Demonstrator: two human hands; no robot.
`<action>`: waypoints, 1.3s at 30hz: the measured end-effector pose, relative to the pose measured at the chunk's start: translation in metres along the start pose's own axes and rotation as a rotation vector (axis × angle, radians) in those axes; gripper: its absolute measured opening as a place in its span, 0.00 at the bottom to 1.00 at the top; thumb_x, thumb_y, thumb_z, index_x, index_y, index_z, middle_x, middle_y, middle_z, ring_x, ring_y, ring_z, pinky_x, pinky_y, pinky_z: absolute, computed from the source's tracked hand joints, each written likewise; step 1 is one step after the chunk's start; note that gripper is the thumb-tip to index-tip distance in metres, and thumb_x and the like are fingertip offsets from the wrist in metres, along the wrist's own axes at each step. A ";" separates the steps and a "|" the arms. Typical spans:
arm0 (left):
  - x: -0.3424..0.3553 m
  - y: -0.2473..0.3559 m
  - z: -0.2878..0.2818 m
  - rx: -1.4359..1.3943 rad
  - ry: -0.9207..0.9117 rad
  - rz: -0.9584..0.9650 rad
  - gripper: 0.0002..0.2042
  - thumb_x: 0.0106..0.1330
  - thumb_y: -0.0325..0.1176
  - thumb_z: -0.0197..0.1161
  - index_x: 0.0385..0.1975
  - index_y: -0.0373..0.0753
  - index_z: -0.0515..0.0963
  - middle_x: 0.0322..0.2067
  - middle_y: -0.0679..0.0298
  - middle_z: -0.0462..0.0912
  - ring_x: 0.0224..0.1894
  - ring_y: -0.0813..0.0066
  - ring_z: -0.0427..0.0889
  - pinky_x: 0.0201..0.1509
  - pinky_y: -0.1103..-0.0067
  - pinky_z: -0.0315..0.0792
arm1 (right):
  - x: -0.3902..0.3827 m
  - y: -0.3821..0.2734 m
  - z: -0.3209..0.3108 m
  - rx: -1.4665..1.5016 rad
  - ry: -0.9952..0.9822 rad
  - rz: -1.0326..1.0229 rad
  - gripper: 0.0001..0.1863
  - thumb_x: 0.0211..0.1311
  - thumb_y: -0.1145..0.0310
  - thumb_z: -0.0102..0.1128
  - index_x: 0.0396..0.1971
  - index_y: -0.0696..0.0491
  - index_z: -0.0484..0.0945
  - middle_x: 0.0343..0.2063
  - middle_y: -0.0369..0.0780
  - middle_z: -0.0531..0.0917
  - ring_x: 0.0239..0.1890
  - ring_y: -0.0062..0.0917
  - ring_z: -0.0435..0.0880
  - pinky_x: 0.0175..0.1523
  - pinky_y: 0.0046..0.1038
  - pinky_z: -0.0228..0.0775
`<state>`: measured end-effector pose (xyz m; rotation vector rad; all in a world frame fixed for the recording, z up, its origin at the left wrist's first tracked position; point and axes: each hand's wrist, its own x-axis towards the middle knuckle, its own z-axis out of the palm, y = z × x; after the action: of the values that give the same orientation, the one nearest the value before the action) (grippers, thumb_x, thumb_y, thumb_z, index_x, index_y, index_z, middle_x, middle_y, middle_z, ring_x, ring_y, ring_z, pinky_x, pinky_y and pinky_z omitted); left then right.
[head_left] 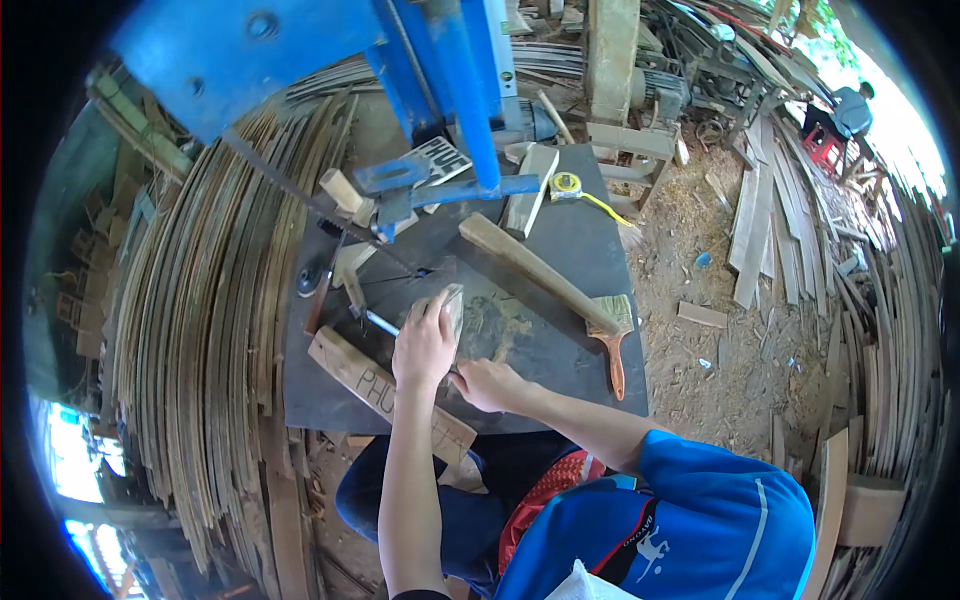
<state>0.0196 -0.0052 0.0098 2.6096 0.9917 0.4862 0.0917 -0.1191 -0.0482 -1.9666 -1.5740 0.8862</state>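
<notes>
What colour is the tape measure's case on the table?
Yellow: the tape measure shows in the head view, near the table's far edge.

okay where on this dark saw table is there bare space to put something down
Bare patches on the dark table: the far right part, between the tape measure and the paintbrush; and the near right corner, between the right hand and the brush. The near left corner below the lettered wood strip is narrow. Crowded: around the blade, where the left hand presses a small wood piece.

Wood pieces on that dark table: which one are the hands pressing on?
The small pale block in the middle of the table, under the left hand. The long stick and the written-on plank lie untouched beside it.
</notes>
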 end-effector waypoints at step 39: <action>0.010 -0.004 -0.001 0.116 0.049 -0.005 0.13 0.71 0.34 0.59 0.52 0.40 0.79 0.46 0.48 0.83 0.50 0.48 0.82 0.54 0.65 0.74 | -0.029 0.021 -0.016 0.095 -0.064 -0.025 0.22 0.74 0.58 0.46 0.29 0.61 0.80 0.24 0.53 0.84 0.30 0.47 0.87 0.35 0.46 0.80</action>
<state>0.0237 0.0042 0.0110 2.7083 1.0726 0.5083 0.1132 -0.1513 -0.0468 -1.8663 -1.5581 1.0043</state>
